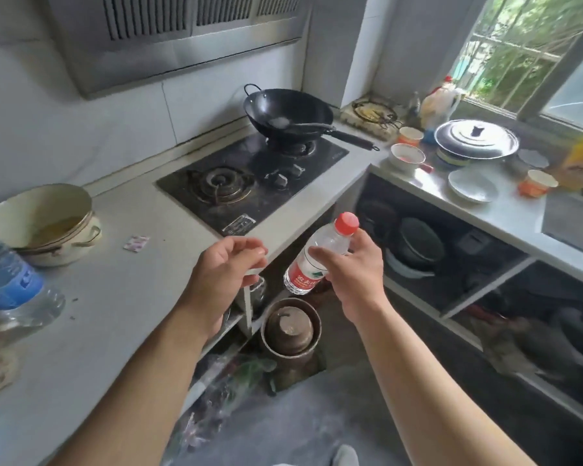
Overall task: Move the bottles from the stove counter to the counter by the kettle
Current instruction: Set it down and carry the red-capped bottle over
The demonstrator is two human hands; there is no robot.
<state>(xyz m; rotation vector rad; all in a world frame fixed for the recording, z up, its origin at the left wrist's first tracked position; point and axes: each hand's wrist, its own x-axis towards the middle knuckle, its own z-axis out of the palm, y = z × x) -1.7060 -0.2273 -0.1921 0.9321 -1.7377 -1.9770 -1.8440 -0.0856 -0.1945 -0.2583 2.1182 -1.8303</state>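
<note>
The right hand [352, 275] grasps a small clear plastic bottle [318, 255] around its body. The bottle has a red screw cap and a red-and-white label, and is tilted, cap up and to the right. It is held in the air past the front edge of the white stove counter [115, 297]. The left hand [224, 272] is loosely curled, holding nothing.

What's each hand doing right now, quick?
Left hand: fingers loosely curled, holding nothing.
Right hand: closed on the bottle, tilted and held off the counter edge.
</note>
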